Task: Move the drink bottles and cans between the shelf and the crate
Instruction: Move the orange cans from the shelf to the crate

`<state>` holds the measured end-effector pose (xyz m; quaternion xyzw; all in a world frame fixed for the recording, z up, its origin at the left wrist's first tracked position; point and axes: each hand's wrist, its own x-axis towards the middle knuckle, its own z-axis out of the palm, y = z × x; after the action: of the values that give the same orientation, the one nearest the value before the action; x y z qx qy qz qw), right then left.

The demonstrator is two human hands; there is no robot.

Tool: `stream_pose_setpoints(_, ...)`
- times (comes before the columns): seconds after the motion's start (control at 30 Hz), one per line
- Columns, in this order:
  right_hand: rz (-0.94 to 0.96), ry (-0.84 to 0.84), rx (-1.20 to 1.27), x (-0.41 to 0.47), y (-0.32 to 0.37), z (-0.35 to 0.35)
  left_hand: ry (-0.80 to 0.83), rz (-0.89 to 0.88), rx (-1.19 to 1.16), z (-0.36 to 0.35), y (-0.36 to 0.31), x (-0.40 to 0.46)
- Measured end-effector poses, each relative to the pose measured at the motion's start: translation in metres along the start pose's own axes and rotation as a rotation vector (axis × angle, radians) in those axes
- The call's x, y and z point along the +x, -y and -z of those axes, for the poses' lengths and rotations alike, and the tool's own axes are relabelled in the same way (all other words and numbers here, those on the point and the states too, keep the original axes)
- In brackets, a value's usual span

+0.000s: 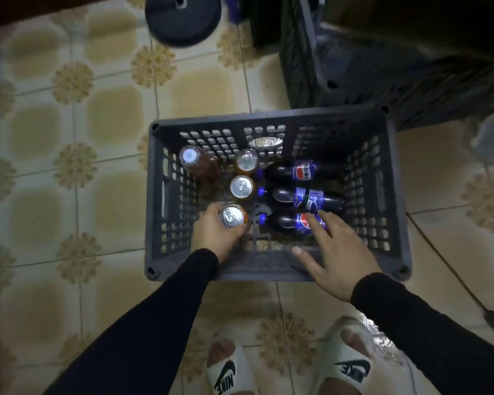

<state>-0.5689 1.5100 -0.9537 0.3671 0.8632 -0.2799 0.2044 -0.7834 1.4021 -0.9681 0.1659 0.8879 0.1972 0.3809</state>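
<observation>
Patterned floor tiles (69,172) lie under a dark crate (398,212). Inside, the left hand (214,233) curls around an upright can (232,216) (nearest of three in a row), while the right hand (335,249) reaches in with fingers spread, fingertips on the nearest of three lying cola bottles (290,220).

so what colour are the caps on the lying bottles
Blue caps, seen in the head view.
</observation>
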Motion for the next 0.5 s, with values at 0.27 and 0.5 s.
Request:
stream_pose_setpoints(0.27,-0.021,0.044,0.000,0.008,-0.006,-0.021,0.033,0.040,0.001,-0.042,0.009,0.044)
stream_pose_setpoints(0.5,-0.029,0.062,-0.026,0.008,-0.003,-0.017,0.039,0.031,-0.003,-0.057,0.006,0.052)
